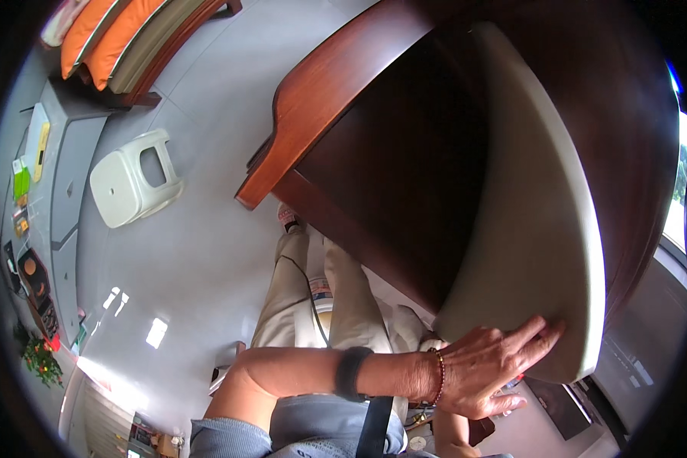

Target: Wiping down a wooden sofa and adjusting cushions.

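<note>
My left hand reaches across from the left, wearing a beaded bracelet and a black wristband. Its fingertips lie on the lower face of a large beige cushion, with the fingers spread and the thumb apart below. The cushion stands tilted over dark reddish wooden furniture, whose inside is in deep shadow. My right forearm comes up from the bottom, beneath the left hand. Most of my right hand is hidden; a small patch of skin shows near the cushion's lower left corner, beside some bunched beige cloth.
A white plastic stool lies on its side on the tiled floor. A grey cabinet with small items on top runs along the left. Orange cushions lie on a wooden seat at upper left. A cable hangs across my legs, with a tub between them.
</note>
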Available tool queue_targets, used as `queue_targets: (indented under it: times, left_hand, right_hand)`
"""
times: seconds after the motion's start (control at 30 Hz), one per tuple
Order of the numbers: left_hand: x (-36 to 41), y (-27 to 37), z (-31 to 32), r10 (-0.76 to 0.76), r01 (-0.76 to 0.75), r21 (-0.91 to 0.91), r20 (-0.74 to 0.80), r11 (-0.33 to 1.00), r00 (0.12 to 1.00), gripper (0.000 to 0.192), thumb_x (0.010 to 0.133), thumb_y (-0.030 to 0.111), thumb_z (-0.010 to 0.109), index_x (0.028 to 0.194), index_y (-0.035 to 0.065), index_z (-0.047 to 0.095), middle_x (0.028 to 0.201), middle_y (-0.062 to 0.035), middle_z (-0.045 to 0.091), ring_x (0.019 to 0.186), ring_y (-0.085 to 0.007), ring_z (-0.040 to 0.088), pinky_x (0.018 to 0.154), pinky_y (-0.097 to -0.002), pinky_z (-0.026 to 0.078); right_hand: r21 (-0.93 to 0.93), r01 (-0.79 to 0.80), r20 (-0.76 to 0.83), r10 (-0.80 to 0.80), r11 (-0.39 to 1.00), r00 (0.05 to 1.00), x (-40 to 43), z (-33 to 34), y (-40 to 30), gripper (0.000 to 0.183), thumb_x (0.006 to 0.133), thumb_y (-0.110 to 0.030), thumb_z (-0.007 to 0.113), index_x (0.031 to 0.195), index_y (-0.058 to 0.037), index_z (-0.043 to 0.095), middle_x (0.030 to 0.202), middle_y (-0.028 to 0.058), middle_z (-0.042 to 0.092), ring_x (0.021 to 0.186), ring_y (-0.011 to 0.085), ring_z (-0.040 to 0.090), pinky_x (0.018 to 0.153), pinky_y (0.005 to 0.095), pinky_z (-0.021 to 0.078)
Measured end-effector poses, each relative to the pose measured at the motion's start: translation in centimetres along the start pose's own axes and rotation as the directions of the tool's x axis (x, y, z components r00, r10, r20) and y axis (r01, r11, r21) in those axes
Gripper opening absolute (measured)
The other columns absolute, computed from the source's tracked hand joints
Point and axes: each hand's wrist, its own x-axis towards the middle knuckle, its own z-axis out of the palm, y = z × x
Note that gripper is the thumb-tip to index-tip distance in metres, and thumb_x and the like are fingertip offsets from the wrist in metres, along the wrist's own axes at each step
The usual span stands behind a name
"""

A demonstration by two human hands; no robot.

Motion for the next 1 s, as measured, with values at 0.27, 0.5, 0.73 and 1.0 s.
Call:
queue_targets:
  times: [0.27, 0.5, 0.73, 1.0]
  left_hand:
    - [2.4, -0.3, -0.8, 0.093, -0.075, -0.126, 0.143, 0.989, 0.985, 0.09, 0.074, 0.04, 0.055, 0.132, -0.01, 0.007, 0.118, -0.0295, 0.031, 0.084, -0.0359, 0.055, 0.076, -0.0404, 0.049]
    - [2.5, -2.9, -0.3, 0.15, -0.005, -0.484, 0.261, 0.875, 0.954, 0.098, 0.075, 0.07, 0.029, 0.134, -0.0056, 0.006, 0.126, -0.0288, 0.025, 0.099, -0.0368, 0.05, 0.085, -0.0416, 0.043]
    - [4.4, -3.6, -1.5, 0.259, -0.05, -0.744, 0.168, 0.666, 0.951, 0.083, 0.08, 0.061, 0.038, 0.133, -0.0009, 0.023, 0.136, -0.0271, 0.019, 0.124, -0.0391, 0.025, 0.102, -0.043, 0.025]
    - [5.9, -7.3, -3.1, 0.369, 0.038, -0.922, 0.191, 0.385, 0.909, 0.061, 0.082, 0.045, 0.05, 0.125, 0.0024, 0.04, 0.127, -0.021, 0.041, 0.116, -0.039, 0.037, 0.099, -0.042, 0.03]
  right_hand:
    - [0.068, 0.562, -0.047, -0.56, 0.824, 0.827, 7.3, 15.0, -28.2, 0.038, 0.072, -0.002, 0.048, 0.11, -0.0056, 0.052, 0.098, 0.0095, 0.057, 0.089, 0.022, 0.055, 0.081, 0.0336, 0.0449]
    - [0.518, 0.449, 0.014, -0.532, 0.728, 0.847, 14.9, 13.6, -45.8, 0.043, 0.072, 0.004, 0.044, 0.114, -0.0069, 0.05, 0.105, 0.0096, 0.055, 0.093, 0.0211, 0.053, 0.08, 0.0311, 0.0447]
    - [0.686, 0.265, -0.374, 0.016, 0.678, 0.927, 24.9, 4.7, -39.1, 0.044, 0.083, -0.013, 0.05, 0.125, -0.0093, 0.038, 0.122, 0.0179, 0.043, 0.107, 0.033, 0.046, 0.091, 0.0415, 0.0412]
    - [0.593, 0.21, -0.354, 0.018, 0.777, 0.935, 31.5, 5.9, -32.4, 0.048, 0.083, -0.019, 0.05, 0.127, -0.0084, 0.034, 0.124, 0.0193, 0.04, 0.11, 0.0338, 0.043, 0.092, 0.041, 0.0385]
